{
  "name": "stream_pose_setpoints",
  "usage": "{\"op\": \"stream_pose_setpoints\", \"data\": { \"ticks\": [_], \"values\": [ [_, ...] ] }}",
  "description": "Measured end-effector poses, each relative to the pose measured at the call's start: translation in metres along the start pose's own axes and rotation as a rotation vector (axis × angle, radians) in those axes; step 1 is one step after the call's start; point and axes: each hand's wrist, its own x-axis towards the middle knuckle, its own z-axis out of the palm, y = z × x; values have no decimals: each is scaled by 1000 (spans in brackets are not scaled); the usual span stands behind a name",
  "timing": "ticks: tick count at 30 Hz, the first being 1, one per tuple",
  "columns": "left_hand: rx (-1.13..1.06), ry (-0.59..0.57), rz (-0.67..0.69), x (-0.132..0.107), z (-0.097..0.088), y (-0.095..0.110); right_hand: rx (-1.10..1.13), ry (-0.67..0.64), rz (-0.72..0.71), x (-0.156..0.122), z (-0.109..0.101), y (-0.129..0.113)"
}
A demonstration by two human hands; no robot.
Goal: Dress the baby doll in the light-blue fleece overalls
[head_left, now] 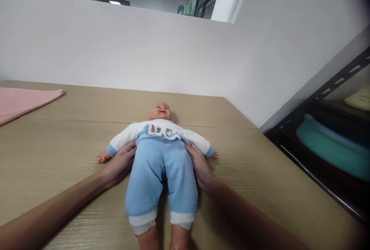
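Bare legs of the doll (pixel 161 157) are seen nearest the lens; it lies face up on the wooden table (pixel 58 146), feet toward the camera. Left hand (pixel 120 164) is laid flat against one hip of the blue trousers (pixel 162 176), fingers extended toward the waistband. Right hand (pixel 200 166) is pressed likewise against the other hip, fingers straight. Nothing is pinched by either hand. Judgement: the waistband is best worked evenly from both sides, so the body is kept centred and untwisted. White top with blue cuffs (pixel 162 131) is worn above. Pink cloth (pixel 23 101) lies far left. White partition wall (pixel 115 49) behind; metal shelving (pixel 332 107) at right holds a teal basin (pixel 332 147).
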Motion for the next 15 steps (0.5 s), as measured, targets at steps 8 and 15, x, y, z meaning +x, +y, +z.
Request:
{"op": "stream_pose_setpoints", "data": {
  "ticks": [8, 15],
  "values": [
    [10, 39, 32, 8, -4, 3, 121, -31, 50, 6, 6, -5],
    [-188, -90, -180, 5, -5, 13, 166, -169, 249, -3, -1, -10]
  ]
}}
